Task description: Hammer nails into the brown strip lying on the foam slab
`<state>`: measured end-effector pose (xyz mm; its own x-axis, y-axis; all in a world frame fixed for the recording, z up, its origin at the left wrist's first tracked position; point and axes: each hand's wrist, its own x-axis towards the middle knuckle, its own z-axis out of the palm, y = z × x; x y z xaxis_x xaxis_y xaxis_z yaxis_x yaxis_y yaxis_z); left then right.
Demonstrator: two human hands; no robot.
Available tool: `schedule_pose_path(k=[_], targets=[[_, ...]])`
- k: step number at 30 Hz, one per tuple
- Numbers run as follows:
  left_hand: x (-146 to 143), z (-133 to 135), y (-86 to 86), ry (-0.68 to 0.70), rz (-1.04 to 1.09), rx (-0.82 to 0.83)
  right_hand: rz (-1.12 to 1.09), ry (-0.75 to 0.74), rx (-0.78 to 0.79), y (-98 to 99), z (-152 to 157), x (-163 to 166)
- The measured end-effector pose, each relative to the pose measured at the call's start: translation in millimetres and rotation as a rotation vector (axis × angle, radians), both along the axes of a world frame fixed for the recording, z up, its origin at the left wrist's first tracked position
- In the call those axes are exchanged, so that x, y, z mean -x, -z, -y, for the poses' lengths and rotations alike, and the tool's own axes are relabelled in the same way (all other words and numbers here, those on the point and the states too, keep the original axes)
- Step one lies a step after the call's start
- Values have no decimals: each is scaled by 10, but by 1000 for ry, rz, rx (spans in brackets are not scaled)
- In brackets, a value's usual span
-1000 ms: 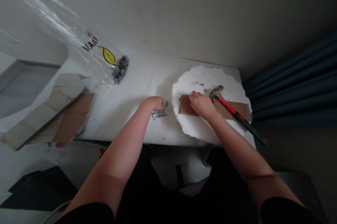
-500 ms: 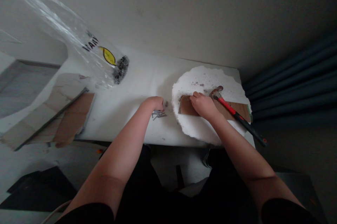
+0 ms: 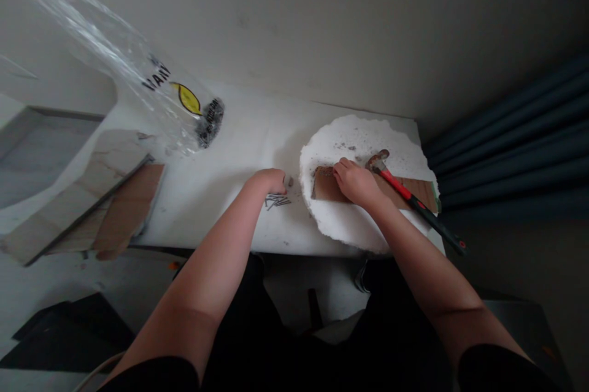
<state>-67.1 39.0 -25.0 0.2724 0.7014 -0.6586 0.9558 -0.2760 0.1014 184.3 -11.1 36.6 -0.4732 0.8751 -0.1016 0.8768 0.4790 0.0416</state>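
Right hand (image 3: 355,182) over flat brown strip (image 3: 327,189) | left hand (image 3: 271,181) by thin nails (image 3: 278,200)

A plain grey wall (image 3: 313,24), faintly smudged, rises beyond the left grip (image 3: 273,181) and the right grip (image 3: 353,181). It darkens to the right of the right grip, where a dark blue-green curtain (image 3: 515,146) hangs in folds. A white tabletop (image 3: 248,122) spreads beneath both grips, its far edge near the wall. Pale floor (image 3: 147,281) shows lower down, left of the left grip, with dark flat sheets (image 3: 78,334) lying on it. The light is dim.
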Motion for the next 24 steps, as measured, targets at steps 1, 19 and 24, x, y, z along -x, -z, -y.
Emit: schedule_pose_path(k=[1, 19, 24], targets=[[-1, 2, -5, -1, -1, -1, -14, 2, 2, 0, -2, -3], [-132, -1, -295, -439, 676, -605, -631, 112, -200, 20, -9, -70], [-381, 121, -371, -219, 1173, -128, -701, 121, -124, 100, 21, 26]])
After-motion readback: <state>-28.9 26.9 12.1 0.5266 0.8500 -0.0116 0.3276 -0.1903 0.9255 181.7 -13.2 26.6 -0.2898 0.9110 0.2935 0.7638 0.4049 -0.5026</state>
